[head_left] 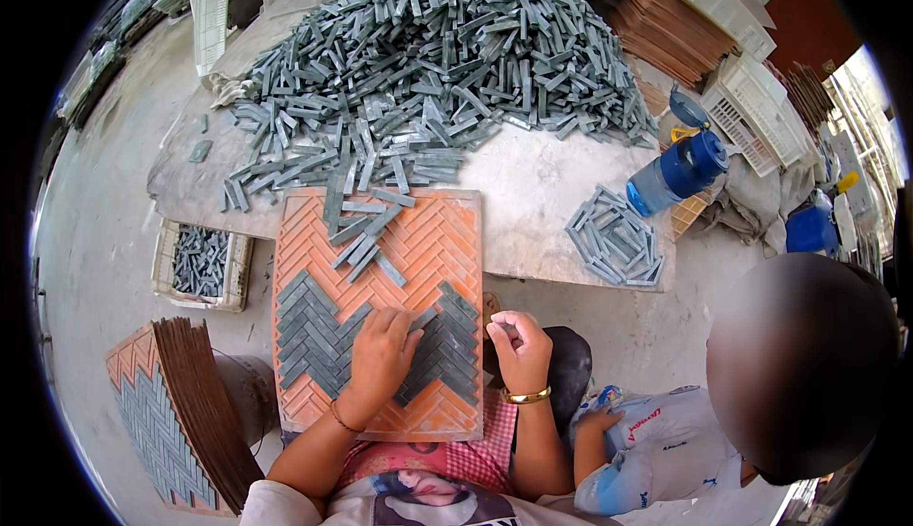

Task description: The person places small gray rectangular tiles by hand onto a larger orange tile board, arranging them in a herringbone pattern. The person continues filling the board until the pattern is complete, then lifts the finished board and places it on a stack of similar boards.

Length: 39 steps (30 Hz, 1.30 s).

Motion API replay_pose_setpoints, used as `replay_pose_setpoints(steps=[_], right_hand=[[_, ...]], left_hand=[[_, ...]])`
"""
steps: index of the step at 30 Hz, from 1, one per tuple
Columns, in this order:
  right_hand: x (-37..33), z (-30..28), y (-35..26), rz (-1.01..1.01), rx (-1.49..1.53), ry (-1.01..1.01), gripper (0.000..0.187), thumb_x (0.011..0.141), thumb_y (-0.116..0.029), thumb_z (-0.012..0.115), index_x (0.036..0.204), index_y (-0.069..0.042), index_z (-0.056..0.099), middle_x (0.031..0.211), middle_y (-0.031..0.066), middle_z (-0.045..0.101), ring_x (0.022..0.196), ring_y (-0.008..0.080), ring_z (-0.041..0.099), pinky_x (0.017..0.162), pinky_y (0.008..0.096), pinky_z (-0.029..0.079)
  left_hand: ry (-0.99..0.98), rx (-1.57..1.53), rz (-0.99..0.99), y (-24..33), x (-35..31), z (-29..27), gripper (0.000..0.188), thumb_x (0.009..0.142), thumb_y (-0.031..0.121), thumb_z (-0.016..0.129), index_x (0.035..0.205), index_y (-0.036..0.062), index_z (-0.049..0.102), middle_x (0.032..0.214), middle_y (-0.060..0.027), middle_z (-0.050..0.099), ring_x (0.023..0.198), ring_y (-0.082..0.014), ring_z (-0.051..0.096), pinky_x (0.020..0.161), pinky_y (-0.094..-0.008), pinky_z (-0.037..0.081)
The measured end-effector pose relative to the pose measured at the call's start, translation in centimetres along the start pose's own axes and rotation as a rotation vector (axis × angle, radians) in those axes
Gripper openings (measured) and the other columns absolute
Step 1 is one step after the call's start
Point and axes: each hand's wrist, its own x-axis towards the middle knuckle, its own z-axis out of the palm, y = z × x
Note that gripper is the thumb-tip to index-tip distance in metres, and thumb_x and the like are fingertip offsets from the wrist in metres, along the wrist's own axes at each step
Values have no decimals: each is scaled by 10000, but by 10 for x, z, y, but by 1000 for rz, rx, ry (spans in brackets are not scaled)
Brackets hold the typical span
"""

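An orange herringbone-grooved board [380, 421] lies in front of me, its middle filled in a zigzag with dark grey stone strips [309, 326]. My left hand [382, 350] rests over that zigzag, fingers bent and closed at one grey strip [425, 318]. Just off the board's right edge is my right hand [523, 350], its fingers curled in; what they hold, if anything, is hidden. Several loose strips [366, 236] lie across the board's far part. Beyond it, a large heap of grey strips [447, 50] covers the table.
A ring-shaped stack of strips [613, 241] and a blue bottle [677, 172] are at right. A white crate of strips [202, 264] and stacked boards [190, 412] stand at left. Another person [656, 445] is close at my right. White crates [756, 112] sit farther back.
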Motion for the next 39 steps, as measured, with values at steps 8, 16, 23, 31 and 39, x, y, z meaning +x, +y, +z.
replay_pose_setpoints(steps=[8, 16, 23, 31, 39], right_hand=[[8, 20, -21, -285, -70, -106, 212, 765, -27, 634, 975, -45, 614, 874, 92, 596, 681, 212, 596, 570, 293, 481], [23, 55, -24, -408, -351, -274, 119, 723, -29, 640, 829, -79, 656, 884, 63, 550, 757, 228, 574, 637, 324, 473], [33, 54, -25, -404, -381, -311, 95, 731, -31, 630, 821, -57, 650, 843, 86, 567, 772, 266, 573, 645, 343, 469], [58, 59, -46, -357, -271, -286, 156, 754, -92, 642, 898, -35, 619, 848, 123, 609, 760, 302, 585, 651, 370, 471], [75, 90, -55, -224, -485, -568, 193, 727, -140, 670, 894, -57, 620, 829, 98, 601, 737, 279, 575, 642, 364, 466]], left_hand=[[-229, -278, -310, 2, 16, -15, 131, 769, 55, 602, 879, -6, 635, 814, -175, 627, 762, -328, 599, 656, -374, 468], [-86, -109, -86, 2, 11, -10, 179, 732, 6, 624, 909, 23, 647, 814, -125, 622, 736, -297, 588, 650, -356, 473], [-143, -73, 53, -12, -3, -14, 238, 690, 4, 653, 926, 10, 623, 858, -119, 591, 783, -300, 574, 666, -354, 476], [-201, 144, 89, -4, -13, -3, 270, 762, 48, 539, 1019, -29, 575, 915, -108, 515, 806, -254, 528, 705, -329, 462], [-52, -23, 52, 0, -24, -45, 397, 665, -6, 637, 1056, -7, 568, 990, -125, 544, 821, -286, 524, 726, -353, 457]])
